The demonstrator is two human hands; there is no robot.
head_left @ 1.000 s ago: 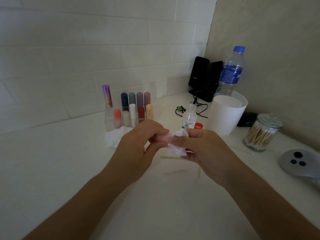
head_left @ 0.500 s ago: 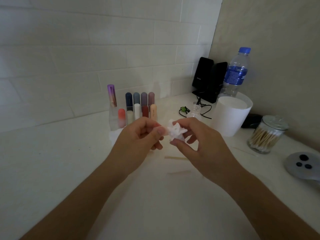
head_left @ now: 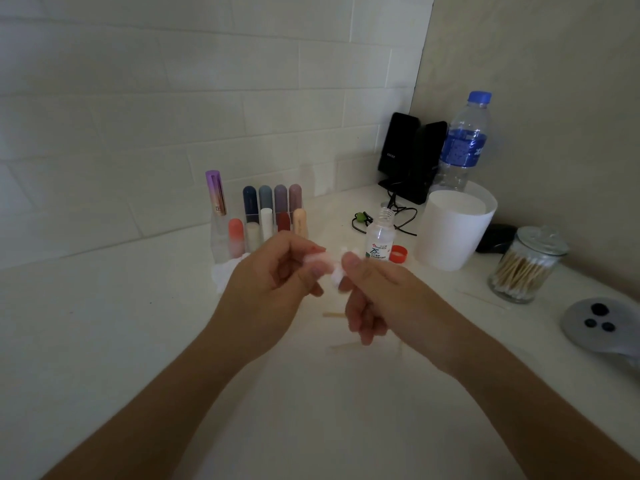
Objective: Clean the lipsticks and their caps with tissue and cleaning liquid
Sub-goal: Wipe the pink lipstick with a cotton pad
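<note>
Left hand grips a pale pink lipstick tube; right hand pinches tissue, now brought back against it, so wiping resumes.

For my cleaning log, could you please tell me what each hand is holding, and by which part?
The left hand pinches a pale pink lipstick piece by one end; the right hand pinches crumpled tissue beside its free end.

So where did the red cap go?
In the head view, the red cap lies on the counter, right of middle. It sits just right of the small open bottle and left of the white cup.
</note>
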